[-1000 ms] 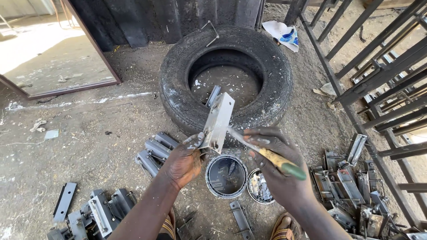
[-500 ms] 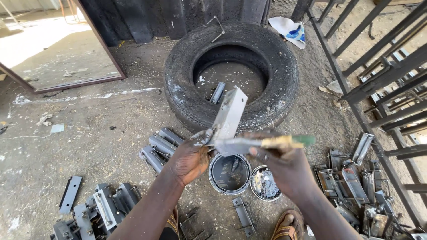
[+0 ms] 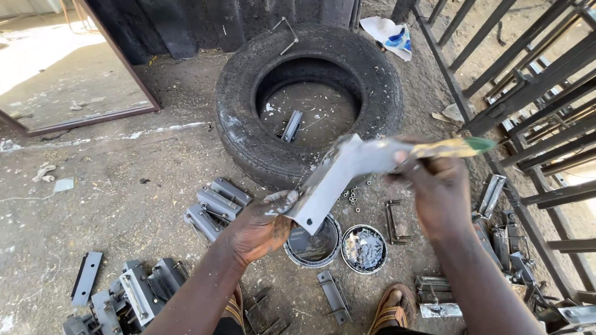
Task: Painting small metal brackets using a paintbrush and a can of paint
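The left hand (image 3: 257, 226) pinches the near, lower end of a grey metal bracket (image 3: 329, 183) and holds it up over the open paint can (image 3: 313, 243). The right hand (image 3: 437, 186) is closed round a brush (image 3: 434, 149) with a yellow-and-green handle, its head laid against the bracket's far, upper end; the brush is blurred, so just where the bristles touch I cannot tell.

What could go wrong, as I judge it: the grip is only at one wet-looking corner, so the bracket could swivel or slip from the fingers and drop into the can, or knock it and the can lid (image 3: 364, 248) just right of it over on the dirt floor. Paint may also run down the slope onto the left hand, which already shows grey smears. A sandalled foot (image 3: 392, 307) sits near, right of the cans, within reach of drips.

The bracket's long axis runs from near-left, at the fingers, up to far-right, towards the tyre (image 3: 307, 102) lying beyond. Its broad painted face is turned up and leftward, tilted steeply, not flat. More grey brackets (image 3: 217, 205) lie just left of the hand.
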